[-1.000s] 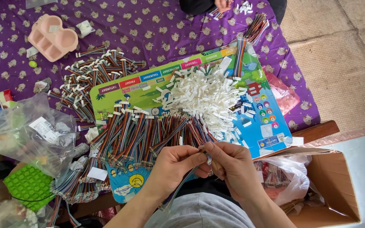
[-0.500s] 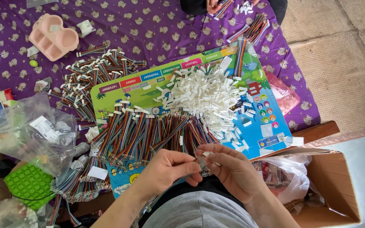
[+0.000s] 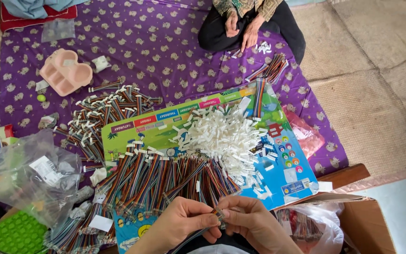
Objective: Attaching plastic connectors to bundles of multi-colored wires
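Note:
My left hand (image 3: 183, 222) and my right hand (image 3: 252, 221) meet at the bottom centre, both pinching one thin multicoloured ribbon cable (image 3: 218, 215) at its end. Its tail hangs down toward my lap. Just beyond my fingers lies a wide row of similar striped cables (image 3: 160, 178) with white plugs. Behind that row sits a heap of small white plastic connectors (image 3: 224, 136) on a colourful printed board (image 3: 285, 162).
Another person sits at the top with hands (image 3: 240, 29) near more cables (image 3: 271, 69). A further cable pile (image 3: 102, 113) lies left, a pink tray (image 3: 64, 73) beyond it. Clear plastic bags (image 3: 27, 174) and a green bubble mat (image 3: 17, 233) sit left, a cardboard box (image 3: 365, 226) right.
The camera has tilted up, bringing the seated person into view. My hands have closed in together on the cable end and dropped lower in the frame.

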